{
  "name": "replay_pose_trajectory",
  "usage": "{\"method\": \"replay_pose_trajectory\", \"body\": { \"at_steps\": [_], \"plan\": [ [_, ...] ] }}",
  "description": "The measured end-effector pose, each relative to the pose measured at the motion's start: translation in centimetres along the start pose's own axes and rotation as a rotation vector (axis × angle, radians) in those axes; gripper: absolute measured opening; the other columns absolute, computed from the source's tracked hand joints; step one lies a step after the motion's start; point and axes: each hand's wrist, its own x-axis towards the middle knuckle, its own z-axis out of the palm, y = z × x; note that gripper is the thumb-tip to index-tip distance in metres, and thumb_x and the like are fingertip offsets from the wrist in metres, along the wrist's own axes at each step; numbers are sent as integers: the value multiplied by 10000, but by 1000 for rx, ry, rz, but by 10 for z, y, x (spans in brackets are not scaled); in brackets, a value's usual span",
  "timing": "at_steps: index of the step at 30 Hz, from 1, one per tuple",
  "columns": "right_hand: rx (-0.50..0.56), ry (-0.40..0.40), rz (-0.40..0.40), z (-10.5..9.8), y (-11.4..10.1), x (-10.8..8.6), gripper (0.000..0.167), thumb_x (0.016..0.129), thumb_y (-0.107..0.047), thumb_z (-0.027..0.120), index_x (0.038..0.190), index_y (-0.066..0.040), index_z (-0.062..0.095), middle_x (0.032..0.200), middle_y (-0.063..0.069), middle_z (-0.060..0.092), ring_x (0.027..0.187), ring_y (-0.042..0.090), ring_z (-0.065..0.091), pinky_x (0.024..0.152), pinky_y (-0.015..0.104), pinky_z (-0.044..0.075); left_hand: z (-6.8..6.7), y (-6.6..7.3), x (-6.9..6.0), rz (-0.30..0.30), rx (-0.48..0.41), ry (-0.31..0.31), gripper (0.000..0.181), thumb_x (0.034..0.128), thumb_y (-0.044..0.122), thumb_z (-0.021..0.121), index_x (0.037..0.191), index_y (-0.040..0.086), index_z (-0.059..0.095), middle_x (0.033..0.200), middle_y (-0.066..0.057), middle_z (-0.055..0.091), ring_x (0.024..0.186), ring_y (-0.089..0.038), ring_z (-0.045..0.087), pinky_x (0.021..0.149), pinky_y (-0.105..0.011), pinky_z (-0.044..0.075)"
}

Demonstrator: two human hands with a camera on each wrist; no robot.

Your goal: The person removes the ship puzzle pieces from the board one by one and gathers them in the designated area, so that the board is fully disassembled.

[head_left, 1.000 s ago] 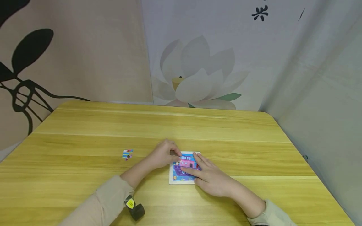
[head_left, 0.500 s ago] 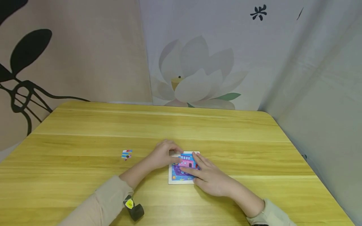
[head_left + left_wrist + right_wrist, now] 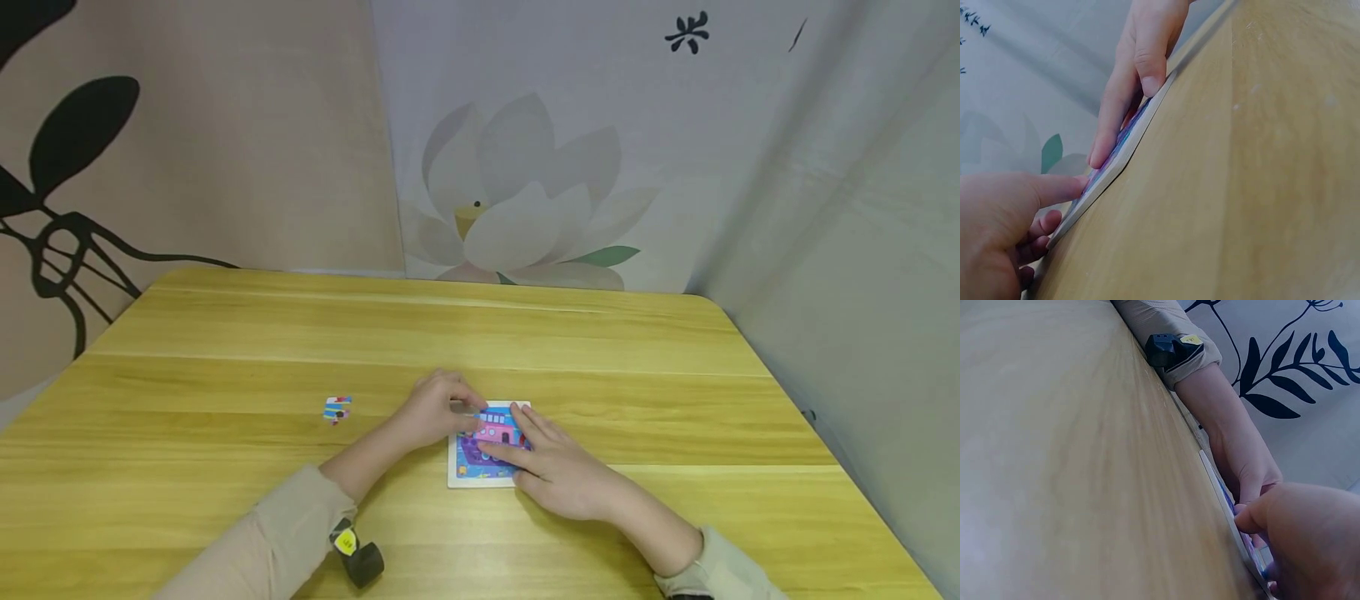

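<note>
Fingers (image 3: 510,457) on puzzle (image 3: 495,434) in tray (image 3: 480,483)

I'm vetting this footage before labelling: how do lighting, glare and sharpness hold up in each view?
Head view: fairly even light, a faint shadow below the right forearm, loose puzzle pieces too small for detail; left wrist view: duller, wood grain soft, puzzle board seen almost edge-on; right wrist view: hazy, pale glare on the tabletop at lower left.

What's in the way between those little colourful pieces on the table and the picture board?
The left hand and its forearm: in the head view they lie between the colourful pieces and the picture board. No other obstacle shows.
</note>
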Motion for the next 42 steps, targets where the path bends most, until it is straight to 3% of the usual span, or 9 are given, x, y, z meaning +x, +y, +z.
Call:
{"method": "replay_pose_trajectory", "body": {
  "at_steps": [10, 20, 29, 33, 42],
  "plan": [
    [3, -3, 3, 0, -1, 0, 460, 1017, -264, 391, 1458, -390, 369, 1583, 120, 0, 1434, 264, -32, 1111, 534, 96, 0, 4, 3, 10, 66, -33, 193, 749, 159, 810, 920, 143, 724, 845, 96, 597, 860, -126, 489, 858, -420, 336],
    [-1, -1, 2, -1, 0, 0, 464, 1014, -265, 393, 1458, -397, 366, 1585, 111, 9, 1436, 265, -24, 1111, 534, 104, 1, 7, 4, -38, -41, -42, 208, 754, 78, 803, 932, 107, 700, 921, 45, 633, 932, -170, 511, 856, -392, 422],
    [3, 1, -13, -2, 0, 0, 463, 1012, -253, 401, 1457, -378, 380, 1582, 129, 12, 1435, 278, -18, 1111, 534, 106, 1, 1, 6, 19, -168, -71, 268, 802, 21, 754, 1064, 11, 696, 836, 36, 622, 805, -130, 558, 782, -294, 489],
    [-4, 14, -26, -2, 0, -1, 466, 1009, -239, 407, 1456, -368, 388, 1579, 147, 24, 1435, 290, -6, 1109, 536, 118, 0, 2, 4, 14, -191, -58, 141, 845, 38, 717, 986, 41, 729, 858, 21, 621, 821, -149, 543, 769, -304, 485],
    [-13, 15, -17, -2, 0, -1, 459, 1012, -256, 405, 1456, -370, 388, 1579, 128, 16, 1436, 270, -18, 1118, 509, 98, -2, 5, 3, 17, -188, -34, 95, 855, 58, 711, 940, 87, 740, 823, 33, 603, 820, -174, 509, 744, -331, 451]
  ]
}}
